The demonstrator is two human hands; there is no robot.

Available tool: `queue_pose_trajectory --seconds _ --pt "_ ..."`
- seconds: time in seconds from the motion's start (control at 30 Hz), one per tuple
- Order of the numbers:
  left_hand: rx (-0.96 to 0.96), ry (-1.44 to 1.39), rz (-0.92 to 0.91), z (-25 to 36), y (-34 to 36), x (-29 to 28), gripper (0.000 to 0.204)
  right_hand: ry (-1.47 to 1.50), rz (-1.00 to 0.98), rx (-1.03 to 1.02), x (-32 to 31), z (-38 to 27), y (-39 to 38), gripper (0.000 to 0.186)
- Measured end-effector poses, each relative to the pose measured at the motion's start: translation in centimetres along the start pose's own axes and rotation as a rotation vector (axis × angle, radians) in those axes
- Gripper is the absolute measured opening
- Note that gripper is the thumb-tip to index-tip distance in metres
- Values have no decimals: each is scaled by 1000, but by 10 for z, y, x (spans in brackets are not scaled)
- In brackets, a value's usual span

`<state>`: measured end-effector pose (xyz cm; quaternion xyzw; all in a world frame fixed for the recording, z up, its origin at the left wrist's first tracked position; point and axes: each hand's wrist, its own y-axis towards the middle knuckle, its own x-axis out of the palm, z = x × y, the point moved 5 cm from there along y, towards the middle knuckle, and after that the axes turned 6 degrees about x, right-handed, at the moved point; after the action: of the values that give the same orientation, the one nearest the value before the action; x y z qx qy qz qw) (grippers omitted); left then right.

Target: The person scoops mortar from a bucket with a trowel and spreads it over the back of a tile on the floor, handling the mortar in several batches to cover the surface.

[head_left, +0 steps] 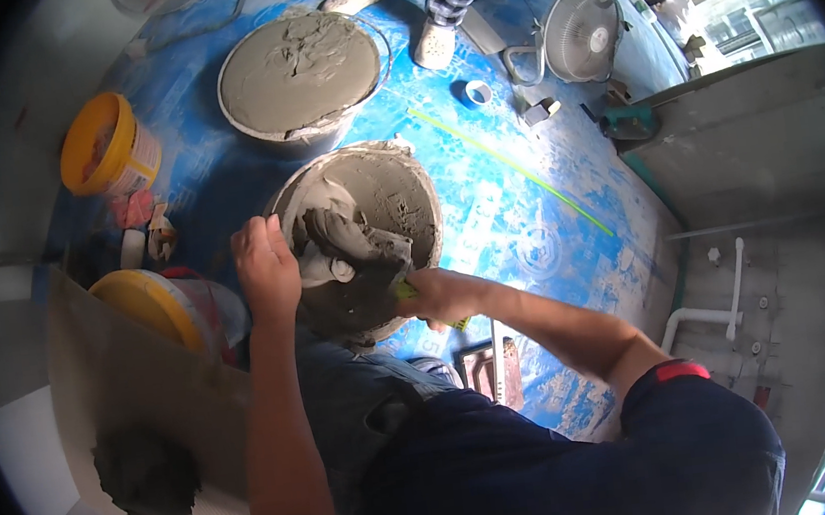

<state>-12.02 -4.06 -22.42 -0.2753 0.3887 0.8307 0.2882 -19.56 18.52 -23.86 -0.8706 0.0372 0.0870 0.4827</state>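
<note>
My left hand [268, 268] is closed on the left rim of a bucket [415, 182] holding grey mortar. My right hand [437, 295] grips the green handle of a trowel [387, 255], whose blade is coated with mortar inside the bucket at its right side. A second bucket [298, 73], filled nearly to the top with smooth grey mortar, stands just beyond. At my lower left is a large grey board [102, 361] with a dark mortar lump [148, 471] on it.
Yellow buckets [99, 140] [152, 315] stand at left. Another person's legs [446, 3] are at the top. A fan [580, 34], a tape roll [476, 93], a long green strip [509, 167] and a power tool [625, 123] lie toward the right. White pipes [737, 284] run along the right wall.
</note>
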Motion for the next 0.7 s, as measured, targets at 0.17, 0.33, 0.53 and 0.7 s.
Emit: queue_pose_trajectory --seconds 0.17,0.33,0.53,0.7 --pt "91 -19 -5 6 5 4 17 963 -467 355 -27 90 102 13" --pt "152 -56 -70 23 -1 7 15 104 -306 340 -79 13 149 13" --pt "119 4 -108 22 1 11 20 -1169 150 -105 -57 -82 118 18" --pt "220 13 -157 42 7 21 20 -1243 280 155 -11 -81 127 29"
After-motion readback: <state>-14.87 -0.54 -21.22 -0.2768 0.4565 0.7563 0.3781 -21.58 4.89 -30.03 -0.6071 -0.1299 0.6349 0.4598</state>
